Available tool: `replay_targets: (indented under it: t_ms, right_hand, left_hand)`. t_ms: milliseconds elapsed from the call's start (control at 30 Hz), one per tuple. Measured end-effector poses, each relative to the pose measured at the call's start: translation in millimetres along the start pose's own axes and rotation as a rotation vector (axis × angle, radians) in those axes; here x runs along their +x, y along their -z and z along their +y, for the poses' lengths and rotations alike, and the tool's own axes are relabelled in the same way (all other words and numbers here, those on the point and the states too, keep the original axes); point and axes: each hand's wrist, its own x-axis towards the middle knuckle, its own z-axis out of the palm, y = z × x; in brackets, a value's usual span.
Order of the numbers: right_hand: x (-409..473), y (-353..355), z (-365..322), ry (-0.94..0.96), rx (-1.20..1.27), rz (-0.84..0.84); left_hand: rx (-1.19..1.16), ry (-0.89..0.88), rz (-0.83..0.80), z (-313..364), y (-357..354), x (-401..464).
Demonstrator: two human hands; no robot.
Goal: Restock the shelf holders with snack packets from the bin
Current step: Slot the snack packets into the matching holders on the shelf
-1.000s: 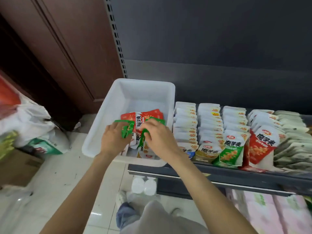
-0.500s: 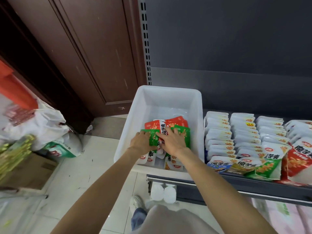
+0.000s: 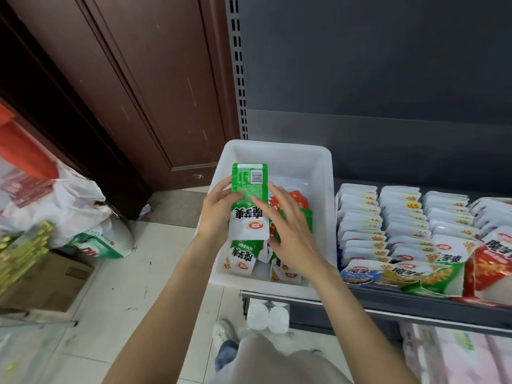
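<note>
Above the white bin (image 3: 321, 195), the left hand (image 3: 219, 214) grips a green-and-white packet (image 3: 249, 200) printed 魔芋爽 with a barcode, while the right hand (image 3: 291, 231), fingers straight, touches its right edge.

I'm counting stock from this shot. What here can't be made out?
- Head view: how many packets the left hand holds; the front green packet covers any behind.
- Packets in the bin: both hands and the held packet cover part of the pile, the right hand included.
- Shelf rows: the right edge cuts them off.
- Small print on the packets: too small.
</note>
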Motion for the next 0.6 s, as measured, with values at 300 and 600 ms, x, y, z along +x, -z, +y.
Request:
replay_targets:
  t_ms: [300,600]
  right_hand:
    - [-11,88,3,-0.447,0.535,0.529]
    - [-95,190,45,-0.523,0.734,0.655]
  left_hand:
    - [0.274,-0.100,-0.058,1,-40,-22]
    - [0.485,-0.269,-0.591,-7,-156,-71]
